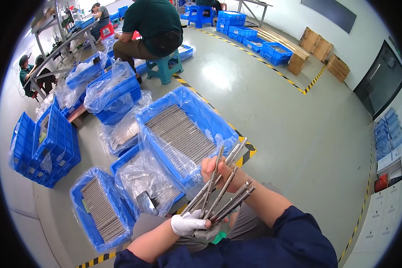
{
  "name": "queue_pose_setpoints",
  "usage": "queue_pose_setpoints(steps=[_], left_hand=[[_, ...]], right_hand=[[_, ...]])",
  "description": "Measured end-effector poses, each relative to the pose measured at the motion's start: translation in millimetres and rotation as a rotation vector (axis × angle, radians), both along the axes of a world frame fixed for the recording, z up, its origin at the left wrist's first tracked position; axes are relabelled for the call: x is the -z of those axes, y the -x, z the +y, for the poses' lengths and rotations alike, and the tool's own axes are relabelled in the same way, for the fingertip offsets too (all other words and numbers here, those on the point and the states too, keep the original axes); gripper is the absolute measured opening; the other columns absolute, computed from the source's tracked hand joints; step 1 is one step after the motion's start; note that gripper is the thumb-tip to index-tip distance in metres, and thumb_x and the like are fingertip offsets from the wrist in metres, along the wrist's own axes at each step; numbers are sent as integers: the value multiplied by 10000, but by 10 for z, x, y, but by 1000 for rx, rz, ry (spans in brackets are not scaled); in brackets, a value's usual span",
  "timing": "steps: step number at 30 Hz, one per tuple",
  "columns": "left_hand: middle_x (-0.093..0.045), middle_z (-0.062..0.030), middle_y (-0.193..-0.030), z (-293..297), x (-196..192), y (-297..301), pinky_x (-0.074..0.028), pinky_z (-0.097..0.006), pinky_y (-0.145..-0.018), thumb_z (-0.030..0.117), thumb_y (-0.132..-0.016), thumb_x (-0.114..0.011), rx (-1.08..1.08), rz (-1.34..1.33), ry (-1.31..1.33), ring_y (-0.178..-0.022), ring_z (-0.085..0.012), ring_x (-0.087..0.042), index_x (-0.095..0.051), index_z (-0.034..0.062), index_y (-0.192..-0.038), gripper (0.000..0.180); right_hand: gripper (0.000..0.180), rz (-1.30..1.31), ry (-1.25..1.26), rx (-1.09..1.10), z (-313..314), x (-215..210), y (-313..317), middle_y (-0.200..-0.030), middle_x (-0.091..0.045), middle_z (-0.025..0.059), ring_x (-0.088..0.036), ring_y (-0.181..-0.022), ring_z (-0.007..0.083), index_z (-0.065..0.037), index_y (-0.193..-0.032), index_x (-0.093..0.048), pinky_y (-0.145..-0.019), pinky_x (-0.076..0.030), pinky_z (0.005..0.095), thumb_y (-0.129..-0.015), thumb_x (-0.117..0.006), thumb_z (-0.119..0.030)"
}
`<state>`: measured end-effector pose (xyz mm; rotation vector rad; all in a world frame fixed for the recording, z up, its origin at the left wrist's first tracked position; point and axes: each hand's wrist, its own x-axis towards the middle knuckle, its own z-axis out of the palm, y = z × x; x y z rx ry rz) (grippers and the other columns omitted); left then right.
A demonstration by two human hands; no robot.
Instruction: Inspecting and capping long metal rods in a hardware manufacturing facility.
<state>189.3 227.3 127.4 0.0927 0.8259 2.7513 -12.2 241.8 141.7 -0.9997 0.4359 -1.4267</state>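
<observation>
A fanned-out bundle of slim metal rods [232, 202] is in my left hand [188, 222], which wears a white glove and closes round their lower ends. My bare right hand [219, 172] has its fingers curled at the upper part of the bundle, on one or more rods; the rods partly cover the fingers. Just beyond my hands, a blue crate [223, 123] lined with clear plastic holds rows of similar rods. To the left, another lined crate [78, 207] is filled with rods. Between them, a phone-like dark object [146, 202] lies on plastic over a crate.
Stacked blue crates [53, 147] stand at the left, with bagged crates [116, 87] behind. A person [152, 27] sits on a teal stool [165, 67] ahead. Yellow-black tape [250, 154] marks the floor. More crates [277, 53] and wooden boxes [338, 67] line the far wall.
</observation>
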Motion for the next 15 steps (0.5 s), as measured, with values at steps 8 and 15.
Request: queue_pose_setpoints(steps=[8,15], left_hand=[[-517,-14,-737,1,-63,35,-280,-198,-484,283,-855,-658,8,-146,136,-551,-44,-398,-464,25,-1276,530],[-544,29,-771,-39,-17,56,-402,-221,-646,179,-872,-632,-373,-207,767,-714,-70,-497,-602,36,-1037,221]], right_hand=[[337,-224,-210,432,-57,-49,354,-696,-452,-19,-406,-593,83,-111,-900,-507,-502,-317,231,-953,-450,-439],[160,-178,-382,721,-54,24,621,-697,-486,-33,-425,-581,60,-123,-873,-521,-484,-322,214,-944,-538,-266]])
